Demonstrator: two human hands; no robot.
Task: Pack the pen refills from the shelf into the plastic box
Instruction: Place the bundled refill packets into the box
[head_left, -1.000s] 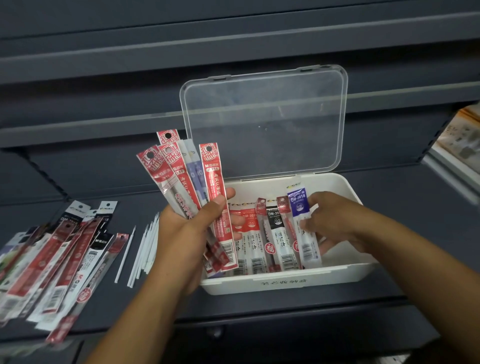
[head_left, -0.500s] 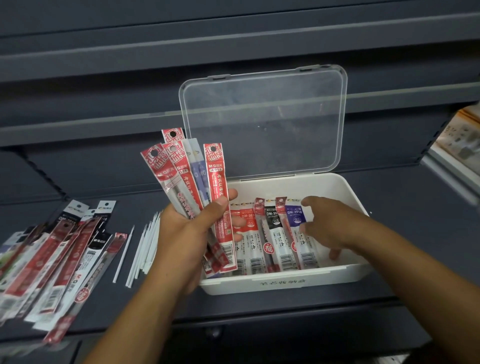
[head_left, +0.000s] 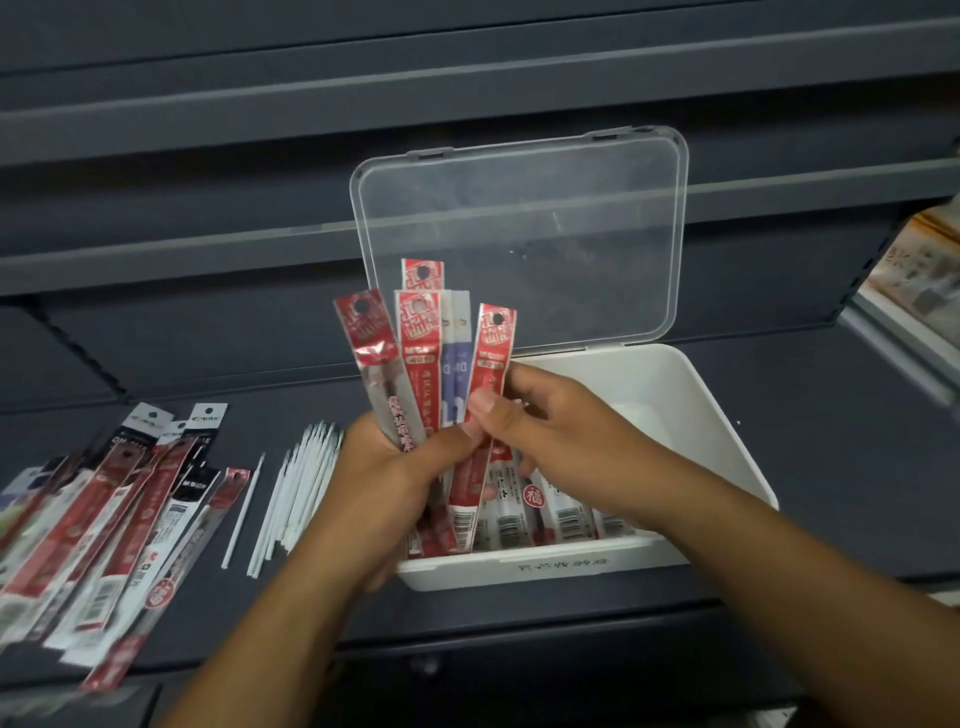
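Dark grey shelf (head_left: 810, 447) carries everything. White plastic box (head_left: 727, 447) sits on it, centre toward 3 o'clock, its front wall near the shelf's front edge; clear lid (head_left: 519, 234) stands open at the box's 12 o'clock side. Loose white refill tubes (head_left: 298, 483) lie in a rough bundle directly on the shelf at the box's 9 o'clock, one stray tube slightly apart further out. Further toward 9 o'clock, a fanned pile of packaged refills (head_left: 119, 525), red and black-and-white sleeves, overlapping, spreads to the frame's left edge; some print blurred.
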